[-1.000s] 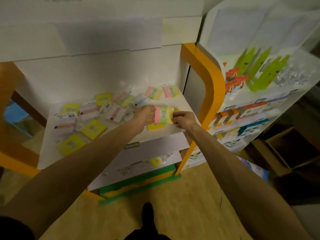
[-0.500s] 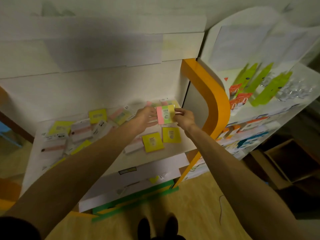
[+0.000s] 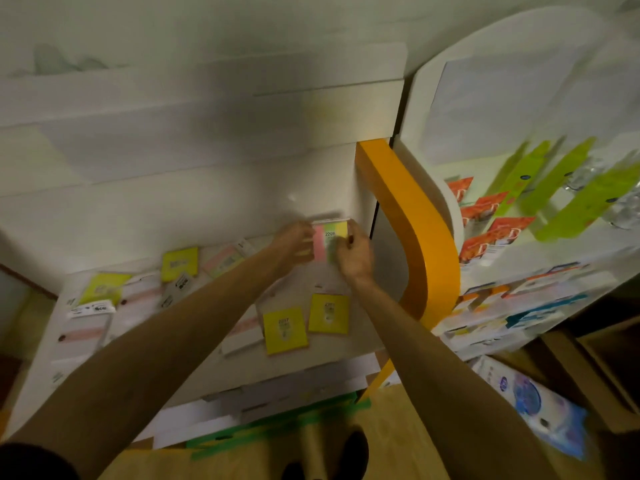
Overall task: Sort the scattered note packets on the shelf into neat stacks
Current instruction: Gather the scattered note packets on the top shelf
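1. Since a moment ago, you've carried the striped packet (image 3: 329, 239) farther back, into the shelf's (image 3: 363, 341) rear right corner.
2. Your left hand (image 3: 294, 242) and right hand (image 3: 353, 254) each pinch one side of it.
3. Two yellow packets (image 3: 284, 330) lie side by side near the shelf's front; others sit scattered at left.

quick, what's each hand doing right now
Left hand: holds the left edge of the multicolour note packet.
Right hand: grips the same packet's right edge.
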